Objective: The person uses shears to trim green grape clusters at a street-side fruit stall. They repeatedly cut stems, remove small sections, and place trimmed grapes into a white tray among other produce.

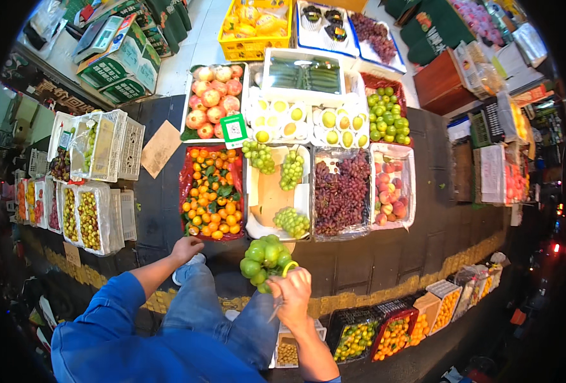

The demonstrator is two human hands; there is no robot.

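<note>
My right hand [292,295] is closed around the top of a bunched bag of green round fruits [262,258], like green citrus. A yellow loop [289,268] shows at my fingers, and a thin pale tail hangs below them. The fruits are held up in front of the display, near the white box of green grapes. My left hand [187,247] is at the near left corner of the box of small oranges [214,191]. Its fingers are curled together, and whatever they may hold is hidden.
Ahead, a white box [252,220] holds several green grape bunches [292,222]. Red grapes [342,191] and peaches [390,195] lie to its right, pomegranates [211,99] farther back. Crates of green and orange fruit [356,338] line the right front. White crates [98,150] stand left.
</note>
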